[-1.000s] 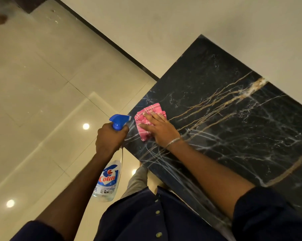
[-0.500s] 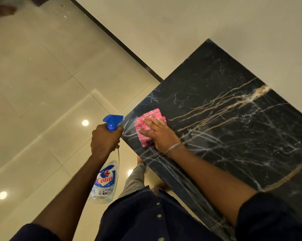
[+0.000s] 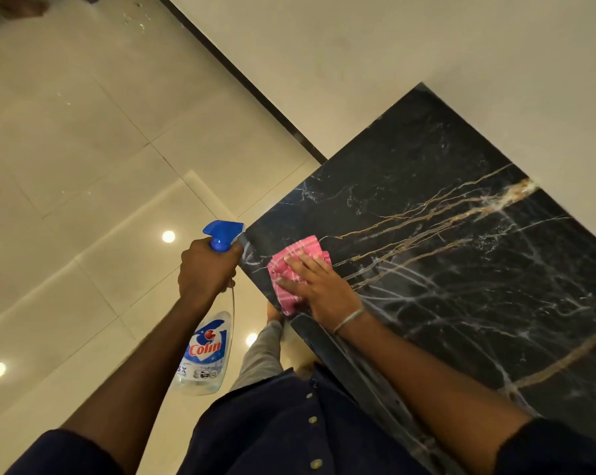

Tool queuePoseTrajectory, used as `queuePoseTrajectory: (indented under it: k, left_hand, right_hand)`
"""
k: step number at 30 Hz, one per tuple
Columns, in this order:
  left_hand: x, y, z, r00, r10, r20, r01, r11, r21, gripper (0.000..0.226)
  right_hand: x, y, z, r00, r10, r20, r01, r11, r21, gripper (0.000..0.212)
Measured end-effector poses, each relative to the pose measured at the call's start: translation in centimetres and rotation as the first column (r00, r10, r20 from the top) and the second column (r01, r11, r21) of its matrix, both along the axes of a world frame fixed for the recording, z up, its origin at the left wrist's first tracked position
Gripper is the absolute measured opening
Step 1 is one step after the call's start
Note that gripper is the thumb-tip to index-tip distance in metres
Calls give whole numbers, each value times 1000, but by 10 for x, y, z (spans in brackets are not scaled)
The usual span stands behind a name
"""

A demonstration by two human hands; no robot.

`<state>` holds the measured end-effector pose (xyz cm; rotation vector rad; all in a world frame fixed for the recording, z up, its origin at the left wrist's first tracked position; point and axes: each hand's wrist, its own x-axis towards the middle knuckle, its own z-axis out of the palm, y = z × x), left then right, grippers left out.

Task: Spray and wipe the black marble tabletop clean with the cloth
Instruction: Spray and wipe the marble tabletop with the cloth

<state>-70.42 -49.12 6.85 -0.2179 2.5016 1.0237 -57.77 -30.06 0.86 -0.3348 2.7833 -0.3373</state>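
The black marble desk [image 3: 461, 269] ran diagonally across the right half of the frame, its dark surface streaked with gold and white veins, its far corner reaching toward the upper right against a pale wall [image 3: 426, 46]. Near the desk's left edge, just right of frame centre, lay a folded pink cloth [image 3: 298, 255] with thin pale stripes. The right hand [image 3: 319, 286] pressed flat on top of it, fingers spread apart and extended, palm down, covering the lower right part of the cloth while the cloth's upper and left portions showed beyond the fingertips. A thin bangle [image 3: 348, 320] circled that wrist.

Left of the cloth and just off the desk's edge, the left hand [image 3: 207, 269] was wrapped closed around the neck of a spray bottle [image 3: 204, 358]. Its blue trigger head [image 3: 223, 233] stuck up above the fist with the nozzle pointing right toward the desk, close to its edge. The clear body of the bottle hung below the hand over the floor, showing a blue and red "Colin" label.

The glossy cream tiled floor [image 3: 84, 149] filled the left half of the frame, reflecting round ceiling lights. At the bottom centre were the person's dark buttoned shirt [image 3: 272, 433] and a grey trouser leg [image 3: 262, 354].
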Motion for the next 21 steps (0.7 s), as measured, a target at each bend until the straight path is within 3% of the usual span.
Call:
queuePoseTrajectory:
  k: [6, 12, 17, 21]
  left_hand:
    - [4, -1, 0, 1000, 25, -2, -25, 1000, -12, 31]
    - [6, -15, 3, 997, 75, 31, -75, 997, -21, 33]
    - [8, -18, 1, 994, 104, 24, -103, 992, -68, 33]
    - [15, -13, -3, 997, 71, 38, -69, 997, -46, 35]
  right_hand:
    - [26, 6, -5, 997, 44, -65, -45, 999, -4, 78]
    - [-51, -36, 7, 990, 135, 31, -136, 990, 39, 78]
    - [-105, -71, 4, 995, 90, 50, -93, 994, 60, 70]
    - [-75, -58, 0, 998, 55, 11, -55, 998, 27, 73]
